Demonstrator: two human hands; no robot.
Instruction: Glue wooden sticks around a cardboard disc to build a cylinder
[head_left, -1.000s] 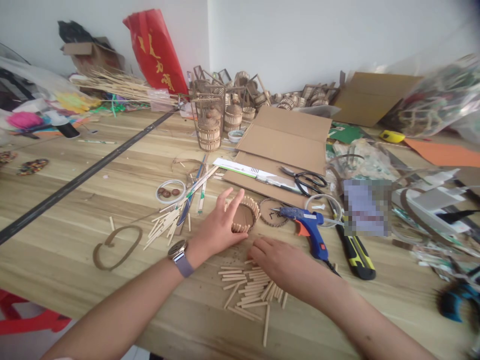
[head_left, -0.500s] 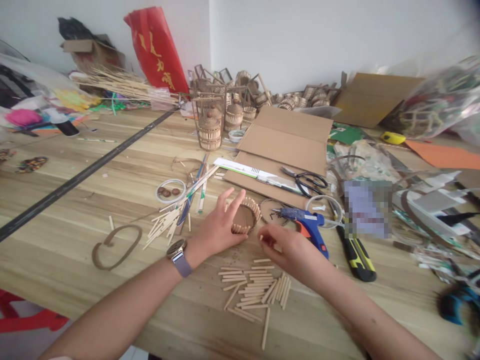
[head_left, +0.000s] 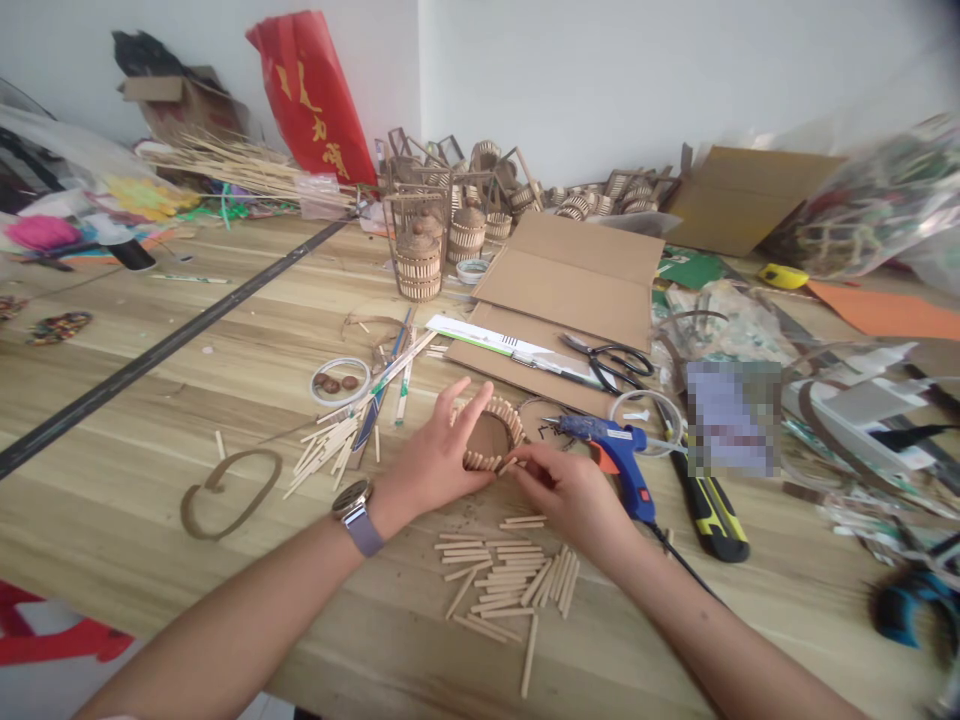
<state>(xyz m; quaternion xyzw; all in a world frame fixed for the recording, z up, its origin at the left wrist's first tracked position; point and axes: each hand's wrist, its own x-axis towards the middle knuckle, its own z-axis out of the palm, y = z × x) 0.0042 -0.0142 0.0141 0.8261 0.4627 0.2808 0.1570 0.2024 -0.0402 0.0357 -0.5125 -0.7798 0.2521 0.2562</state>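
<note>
A small round basket (head_left: pixel 488 435) with a brown base and short wooden sticks standing around its rim sits on the table. My left hand (head_left: pixel 431 450) holds its left side, the thumb along the near edge and the fingers reaching up past the far side. At the near right of the rim, my right hand (head_left: pixel 562 485) pinches a short wooden stick (head_left: pixel 509 465) between thumb and forefinger. Below the hands lies a loose pile of short wooden sticks (head_left: pixel 517 575). A blue glue gun (head_left: pixel 611 440) rests just beyond my right hand.
Black-handled scissors (head_left: pixel 615 362) and a cardboard sheet (head_left: pixel 570 275) lie farther back. A yellow-black utility knife (head_left: pixel 712 510) is at the right. Finished lidded baskets (head_left: pixel 418 265) stand behind. On the left are a brown strip loop (head_left: pixel 232 500) and a white ring (head_left: pixel 340 382) around brown beads.
My right hand has moved slightly left, bringing the pinched stick to the basket's rim. The left hand stays around the basket.
</note>
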